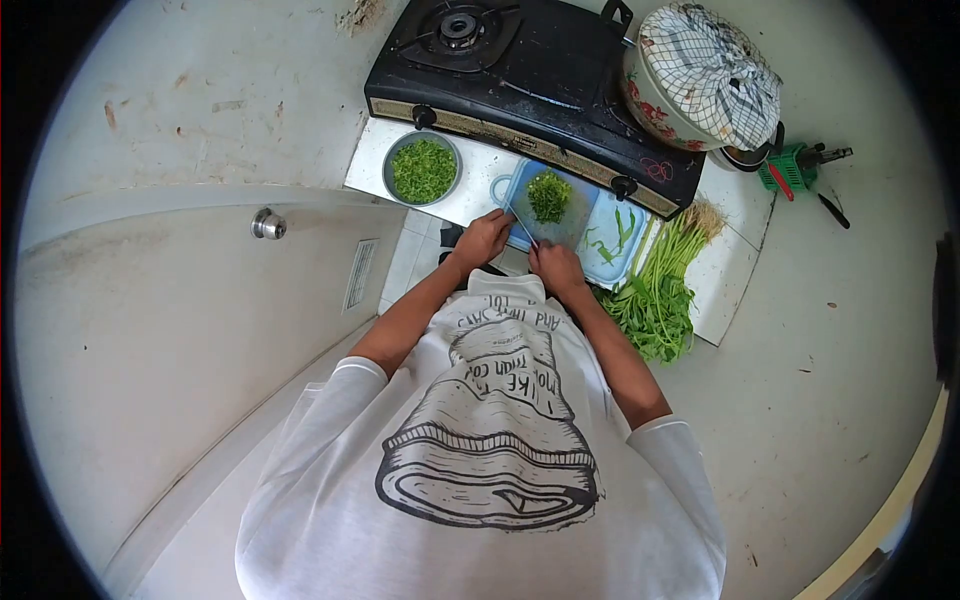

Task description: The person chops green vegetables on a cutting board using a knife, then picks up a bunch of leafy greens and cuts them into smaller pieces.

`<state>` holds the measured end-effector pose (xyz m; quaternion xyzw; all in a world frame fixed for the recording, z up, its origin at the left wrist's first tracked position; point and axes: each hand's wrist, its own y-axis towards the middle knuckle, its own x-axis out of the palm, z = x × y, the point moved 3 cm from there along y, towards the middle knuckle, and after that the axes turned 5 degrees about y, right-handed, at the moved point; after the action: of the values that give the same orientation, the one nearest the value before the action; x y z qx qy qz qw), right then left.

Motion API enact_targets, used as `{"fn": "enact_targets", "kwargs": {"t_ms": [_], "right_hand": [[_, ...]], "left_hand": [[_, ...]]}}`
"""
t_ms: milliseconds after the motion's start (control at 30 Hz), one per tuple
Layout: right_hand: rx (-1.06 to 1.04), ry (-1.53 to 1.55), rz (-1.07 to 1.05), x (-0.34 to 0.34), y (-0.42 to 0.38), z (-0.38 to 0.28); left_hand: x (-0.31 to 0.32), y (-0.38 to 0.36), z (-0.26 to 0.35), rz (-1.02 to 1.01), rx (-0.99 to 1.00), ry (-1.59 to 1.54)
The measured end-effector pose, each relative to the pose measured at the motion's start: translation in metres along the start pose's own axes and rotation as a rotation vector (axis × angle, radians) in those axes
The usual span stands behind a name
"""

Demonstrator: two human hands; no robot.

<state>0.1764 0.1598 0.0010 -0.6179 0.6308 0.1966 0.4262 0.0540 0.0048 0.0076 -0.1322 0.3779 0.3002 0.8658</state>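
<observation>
My right hand (556, 266) is closed around the handle of a knife (524, 228) at the near edge of a blue cutting board (578, 218). With fingers pinched together, my left hand (484, 238) is at the tip end of the blade; the fingertips are too small to see exactly how they touch it. Just beyond the blade lies a pile of chopped greens (549, 196). Loose leaf pieces (612, 238) rest on the light blue surface to the right. A grey bowl (388, 190) of chopped greens stands to the left.
A bunch of leafy stalks with roots (665, 280) lies at the right counter edge. Behind the board stands a black gas stove (560, 70) bearing a cloth-covered pot (660, 110). A green basket (790, 168) of utensils is farther right. A door (200, 300) is close on my left.
</observation>
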Motion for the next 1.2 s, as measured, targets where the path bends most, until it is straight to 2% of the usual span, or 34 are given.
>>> {"fn": "enact_targets", "kwargs": {"t_ms": [400,833,1033,1200], "right_hand": [[0.022,-0.005,-0.029,-0.002,0.007,-0.003],[0.048,-0.046,-0.062,-0.006,-0.003,-0.004],[-0.013,0.011,0.0,0.0,0.009,-0.01],[0.01,-0.017,-0.033,-0.002,0.009,-0.008]], "left_hand": [[0.001,-0.001,-0.001,-0.014,-0.004,0.003],[0.004,-0.002,-0.003,0.06,0.016,-0.032],[0.002,-0.002,-0.001,0.023,-0.015,-0.009],[0.003,-0.002,-0.003,0.021,-0.06,-0.043]]}}
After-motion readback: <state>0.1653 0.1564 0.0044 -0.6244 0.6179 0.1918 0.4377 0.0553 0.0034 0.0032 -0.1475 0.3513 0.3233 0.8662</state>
